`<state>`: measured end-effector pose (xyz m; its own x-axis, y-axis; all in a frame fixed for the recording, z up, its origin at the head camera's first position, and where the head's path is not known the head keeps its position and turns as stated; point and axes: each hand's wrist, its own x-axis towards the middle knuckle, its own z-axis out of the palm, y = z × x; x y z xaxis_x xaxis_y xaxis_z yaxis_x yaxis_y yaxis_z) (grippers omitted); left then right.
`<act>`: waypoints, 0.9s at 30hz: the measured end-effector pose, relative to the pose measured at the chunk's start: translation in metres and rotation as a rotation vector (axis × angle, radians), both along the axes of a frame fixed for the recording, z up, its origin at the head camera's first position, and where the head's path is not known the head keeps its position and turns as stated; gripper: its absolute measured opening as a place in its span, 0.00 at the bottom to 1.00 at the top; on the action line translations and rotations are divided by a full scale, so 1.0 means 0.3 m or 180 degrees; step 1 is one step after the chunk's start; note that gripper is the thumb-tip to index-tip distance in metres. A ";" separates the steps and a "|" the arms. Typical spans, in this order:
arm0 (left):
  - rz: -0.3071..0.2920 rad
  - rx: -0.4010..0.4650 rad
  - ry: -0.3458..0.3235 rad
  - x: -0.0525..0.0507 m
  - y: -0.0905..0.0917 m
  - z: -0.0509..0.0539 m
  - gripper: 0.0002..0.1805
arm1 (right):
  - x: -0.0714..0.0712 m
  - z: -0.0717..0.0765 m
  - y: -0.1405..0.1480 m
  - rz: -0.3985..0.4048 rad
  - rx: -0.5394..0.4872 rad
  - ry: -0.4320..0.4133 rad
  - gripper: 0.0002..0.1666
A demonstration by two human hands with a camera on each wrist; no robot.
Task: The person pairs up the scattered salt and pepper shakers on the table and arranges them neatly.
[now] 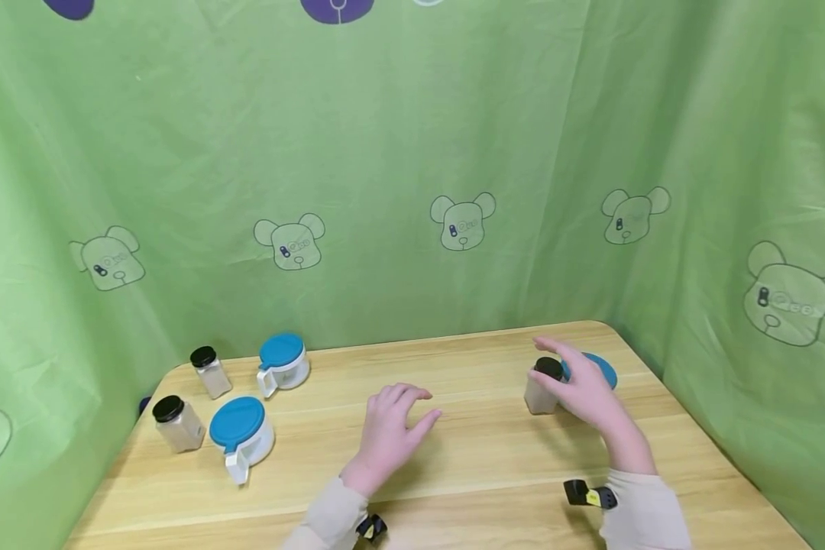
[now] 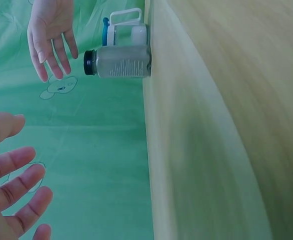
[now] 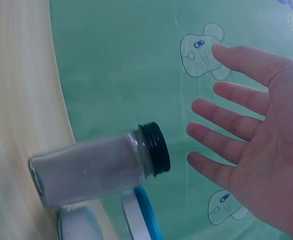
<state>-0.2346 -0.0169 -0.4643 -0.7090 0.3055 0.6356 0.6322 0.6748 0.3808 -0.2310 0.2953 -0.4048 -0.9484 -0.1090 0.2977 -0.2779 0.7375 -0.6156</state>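
Note:
My right hand (image 1: pixel 584 388) is beside a jar (image 1: pixel 540 397) with a black lid, its fingers spread. In the right wrist view a gap separates the fingers of the hand (image 3: pixel 271 125) from the jar's lid (image 3: pixel 155 149). The jar (image 3: pixel 86 167) is clear, square-sided and filled with something pale. A blue-lidded pot (image 1: pixel 601 368) stands partly hidden by that hand; the left wrist view shows the handle of the pot (image 2: pixel 129 35). Over the middle of the table, my left hand (image 1: pixel 389 428) holds nothing, its fingers loosely bent.
On the left of the wooden table (image 1: pixel 454 489) stand two black-lidded jars, a smaller one (image 1: pixel 211 374) and a bigger one (image 1: pixel 180 424). Near them are two white pots with blue lids, one farther (image 1: pixel 285 365) and one nearer (image 1: pixel 243 435). Green curtains (image 1: pixel 385 153) surround the table.

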 end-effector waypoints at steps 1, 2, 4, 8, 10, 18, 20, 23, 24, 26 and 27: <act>-0.0005 -0.0007 0.0004 0.001 -0.006 0.001 0.17 | -0.001 -0.002 -0.004 0.0014 0.0006 0.0017 0.37; -0.0009 -0.0016 0.0009 0.002 -0.013 0.002 0.17 | -0.001 -0.003 -0.010 0.0024 0.0011 0.0030 0.37; -0.0014 -0.0031 0.0020 0.004 -0.026 0.002 0.17 | -0.004 -0.007 -0.019 0.0045 0.0036 0.0043 0.36; 0.0011 -0.0076 0.0060 0.008 -0.053 0.003 0.17 | -0.010 -0.015 -0.039 0.0096 0.0066 0.0053 0.36; 0.0018 -0.0084 0.0068 0.009 -0.065 0.004 0.17 | -0.014 -0.018 -0.049 0.0123 0.0065 0.0068 0.36; 0.0044 -0.0124 0.0045 0.011 -0.108 0.013 0.17 | -0.022 -0.031 -0.083 0.0226 0.0018 0.0009 0.35; 0.0039 -0.0135 0.0025 0.013 -0.118 0.016 0.18 | -0.025 -0.036 -0.092 0.0247 0.0001 -0.0008 0.34; 0.0056 -0.0159 -0.0017 0.016 -0.131 0.018 0.17 | -0.030 -0.045 -0.106 0.0299 -0.0027 -0.0021 0.34; 0.0063 -0.0163 -0.0022 0.017 -0.136 0.020 0.17 | -0.032 -0.048 -0.111 0.0317 -0.0034 -0.0024 0.34; 0.0083 -0.0171 -0.0013 0.018 -0.146 0.019 0.17 | -0.034 -0.054 -0.120 0.0348 -0.0035 -0.0036 0.34; 0.0089 -0.0169 -0.0017 0.019 -0.151 0.020 0.17 | -0.035 -0.057 -0.124 0.0360 -0.0026 -0.0038 0.34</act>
<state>-0.2289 -0.0622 -0.4584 -0.7212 0.3187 0.6151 0.6107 0.7116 0.3474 -0.2414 0.2581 -0.4219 -0.9337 -0.2132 0.2877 -0.3517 0.6967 -0.6252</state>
